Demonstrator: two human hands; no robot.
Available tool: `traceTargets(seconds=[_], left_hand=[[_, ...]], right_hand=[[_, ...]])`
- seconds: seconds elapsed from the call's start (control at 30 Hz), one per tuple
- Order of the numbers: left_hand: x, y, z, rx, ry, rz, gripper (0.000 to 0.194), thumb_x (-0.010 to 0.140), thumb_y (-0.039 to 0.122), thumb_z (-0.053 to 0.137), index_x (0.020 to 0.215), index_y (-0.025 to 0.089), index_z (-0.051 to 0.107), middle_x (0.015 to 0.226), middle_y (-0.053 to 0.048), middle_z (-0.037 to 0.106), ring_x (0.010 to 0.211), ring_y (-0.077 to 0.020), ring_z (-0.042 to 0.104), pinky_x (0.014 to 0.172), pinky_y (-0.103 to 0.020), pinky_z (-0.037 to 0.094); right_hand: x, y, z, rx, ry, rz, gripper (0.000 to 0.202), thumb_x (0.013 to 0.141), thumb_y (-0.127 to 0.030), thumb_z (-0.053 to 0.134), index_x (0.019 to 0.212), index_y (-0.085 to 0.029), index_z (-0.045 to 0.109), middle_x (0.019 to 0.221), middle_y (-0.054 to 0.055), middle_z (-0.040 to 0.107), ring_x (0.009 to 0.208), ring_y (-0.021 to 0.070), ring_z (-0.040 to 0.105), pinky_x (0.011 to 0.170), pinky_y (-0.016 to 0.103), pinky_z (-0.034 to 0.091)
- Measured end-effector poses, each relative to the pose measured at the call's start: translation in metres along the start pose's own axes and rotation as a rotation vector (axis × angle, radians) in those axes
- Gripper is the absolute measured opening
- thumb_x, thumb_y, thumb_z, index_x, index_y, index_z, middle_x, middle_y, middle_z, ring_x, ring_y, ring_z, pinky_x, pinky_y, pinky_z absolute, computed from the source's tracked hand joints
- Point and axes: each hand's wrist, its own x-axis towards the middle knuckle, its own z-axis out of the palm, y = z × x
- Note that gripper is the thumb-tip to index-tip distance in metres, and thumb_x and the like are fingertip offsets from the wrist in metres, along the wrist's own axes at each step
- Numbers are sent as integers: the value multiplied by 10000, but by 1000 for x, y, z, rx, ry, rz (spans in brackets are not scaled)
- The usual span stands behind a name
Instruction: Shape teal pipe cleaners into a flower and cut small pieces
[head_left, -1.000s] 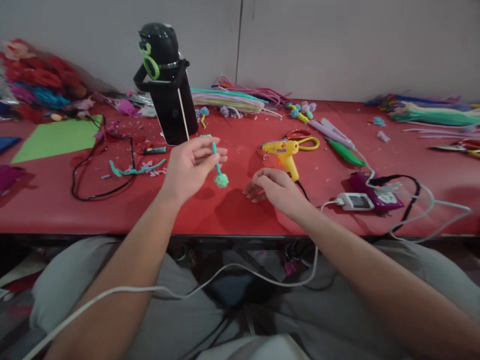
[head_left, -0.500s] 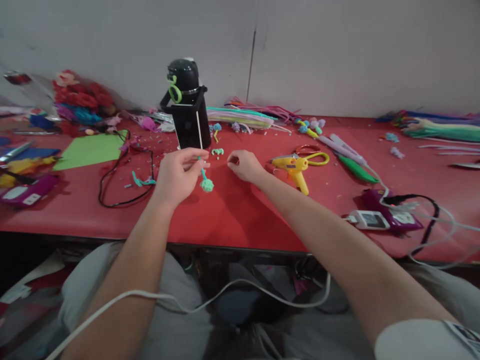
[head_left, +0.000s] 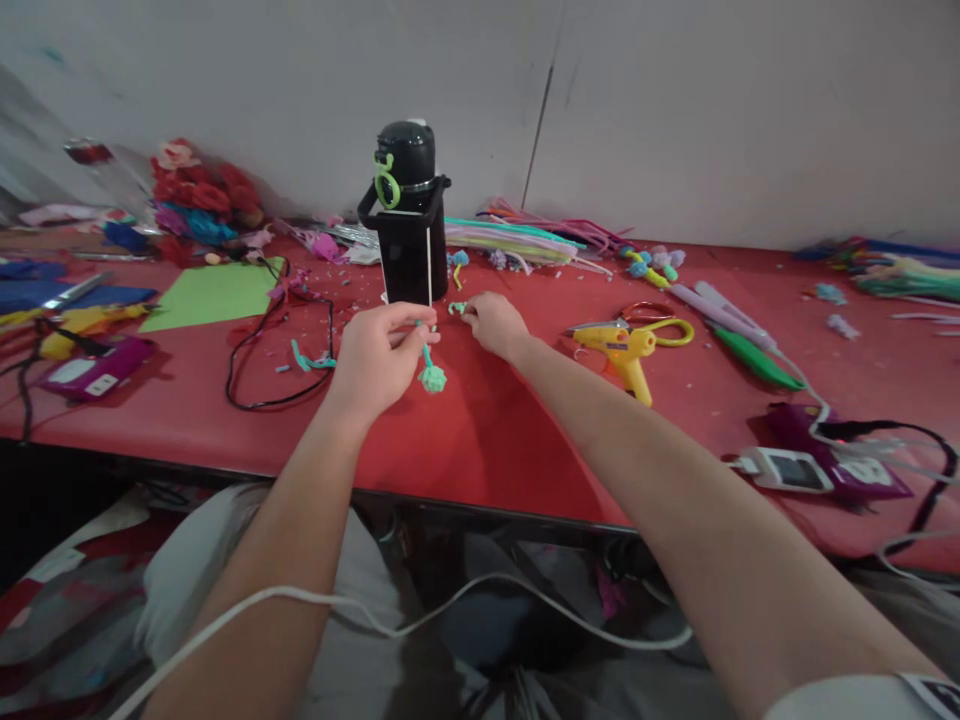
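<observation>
Our left hand (head_left: 381, 358) is nearly closed, thumb and fingers pinching a thin teal stem (head_left: 427, 353) that ends in a knobbly mint-green ball (head_left: 432, 379); the ball hangs just below the fingertips, a grip that probably spares its soft-looking fuzz from being squashed. Our right hand (head_left: 496, 325) reaches a little farther out, fingers curled and close together at a small cluster of mint-green fuzzy bits (head_left: 457, 308) on the smooth red desk (head_left: 480, 460); we cannot tell whether it has hold of any. Just beyond the left hand stands a tall, glossy-topped black bottle (head_left: 409, 230), upright and likely set back out of our arms' way. To the right of the right hand, a yellow plastic glue gun (head_left: 616, 343) lies beside scissors with red and yellow handles (head_left: 667, 322), both perhaps put there for easy reach. Beyond the right hand, long pastel pipe cleaners (head_left: 517, 242) lie bunched lengthwise, perhaps so they do not scatter. Left of the left hand we have a looped black cord (head_left: 262, 407) and, farther out, a flat lime-green sheet (head_left: 214, 297).
</observation>
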Motion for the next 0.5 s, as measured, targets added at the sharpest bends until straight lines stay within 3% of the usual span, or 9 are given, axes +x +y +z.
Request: traceTargets(seconds=[0.1, 0.2, 0.33, 0.5], left_hand=[[0, -1, 1, -32, -7, -14, 149, 868, 148, 623, 971, 147, 730, 1005, -97, 783, 889, -202, 773, 813, -299, 639], [0, -1, 4, -101, -31, -16, 139, 851, 177, 662, 961, 145, 739, 988, -103, 785, 881, -212, 773, 835, -321, 637], [-1, 4, 13, -199, -77, -14, 226, 762, 215, 785, 976, 150, 753, 1017, -101, 790, 906, -227, 770, 897, -357, 624], [-4, 11, 26, -314, -172, -4, 315, 721, 259, 838, 1003, 150, 750, 1101, -115, 774, 976, -253, 761, 963, -410, 600]], right_hand=[[-13, -1, -9, 18, 42, -2, 148, 964, -180, 549, 911, -141, 682, 1034, 137, 692, 948, 218, 623, 899, 346, 465], [-38, -4, -23, 124, 41, -26, 191, 978, -278, 540, 829, -171, 595, 855, 71, 657, 783, 176, 577, 753, 303, 444], [-85, -7, -45, 293, 5, -128, 226, 963, -315, 512, 764, -208, 488, 731, 4, 559, 700, 151, 495, 689, 292, 396], [-150, 4, -75, 355, -26, -104, 246, 969, -404, 494, 834, -202, 537, 777, 24, 607, 695, 159, 526, 676, 305, 422]])
